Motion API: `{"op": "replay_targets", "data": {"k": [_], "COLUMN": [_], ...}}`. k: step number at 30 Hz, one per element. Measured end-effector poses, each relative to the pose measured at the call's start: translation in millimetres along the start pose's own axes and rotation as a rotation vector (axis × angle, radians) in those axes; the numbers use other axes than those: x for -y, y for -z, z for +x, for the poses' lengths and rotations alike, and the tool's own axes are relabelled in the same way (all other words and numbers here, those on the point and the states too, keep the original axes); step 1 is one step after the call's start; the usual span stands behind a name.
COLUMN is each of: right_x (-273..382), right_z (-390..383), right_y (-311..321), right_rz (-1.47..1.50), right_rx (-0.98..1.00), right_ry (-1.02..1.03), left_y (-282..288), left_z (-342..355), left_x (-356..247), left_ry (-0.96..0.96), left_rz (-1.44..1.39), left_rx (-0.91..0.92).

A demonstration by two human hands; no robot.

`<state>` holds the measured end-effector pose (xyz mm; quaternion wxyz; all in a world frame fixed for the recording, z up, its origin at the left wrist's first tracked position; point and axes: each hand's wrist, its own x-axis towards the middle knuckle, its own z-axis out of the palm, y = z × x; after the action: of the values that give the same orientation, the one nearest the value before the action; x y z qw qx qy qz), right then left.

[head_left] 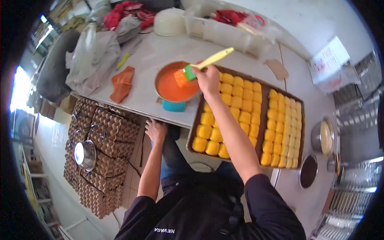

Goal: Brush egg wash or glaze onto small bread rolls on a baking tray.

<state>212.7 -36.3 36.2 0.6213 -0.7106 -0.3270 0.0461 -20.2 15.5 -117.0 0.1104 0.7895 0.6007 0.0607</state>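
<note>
My right hand (pixel 207 80) grips a pastry brush (pixel 216 57) with a pale yellow handle and a green head. Its orange-coated bristles are over the bowl of orange liquid (pixel 176 92), and I cannot tell if they touch it. A turquoise object (pixel 174 106) shows under the bowl's near side. Below my right forearm lies a dark baking tray (pixel 263 120) with two blocks of small buns. Most buns (pixel 236 92) have a glossy yellow coat; those in the rightmost rows (pixel 295 128) look paler. My left hand (pixel 155 130) hangs by my leg, fingers spread, holding nothing.
Stacked egg trays (pixel 108 136) with a metal bowl (pixel 85 155) on top stand at left. An orange cloth (pixel 122 85), a green-handled knife (pixel 124 60) and plastic bags (pixel 94 52) lie on the table. A clear bin (pixel 224 38) stands behind; metal bowls (pixel 322 137) are at right.
</note>
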Motion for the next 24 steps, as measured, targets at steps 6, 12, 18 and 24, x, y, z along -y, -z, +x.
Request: {"op": "replay_targets", "data": {"k": [6, 12, 18, 24], "right_x": [-18.3, -13.9, -18.0, 16.2], "right_z": [-21.6, -126.4, -183.1, -199.4], "right_y": [107.5, 307.8, 419.9, 421.2], "right_rz": [1.006, 0.754, -0.229, -0.301], "right_rx": [-0.073, -0.293, -0.183, 0.339], "right_ry": [-0.514, -0.379, -0.176, -0.31], "left_y": [-5.1, -21.9, -56.1, -67.8], "left_z": [2.6, 10.4, 30.9, 58.8], "left_x": [14.4, 23.7, 41.9, 88.4], "left_ry": [0.023, 0.015, -0.005, -0.199], "left_rz": [0.114, 0.094, 0.086, 0.272], "left_rx": [0.038, 0.018, 0.05, 0.038]}}
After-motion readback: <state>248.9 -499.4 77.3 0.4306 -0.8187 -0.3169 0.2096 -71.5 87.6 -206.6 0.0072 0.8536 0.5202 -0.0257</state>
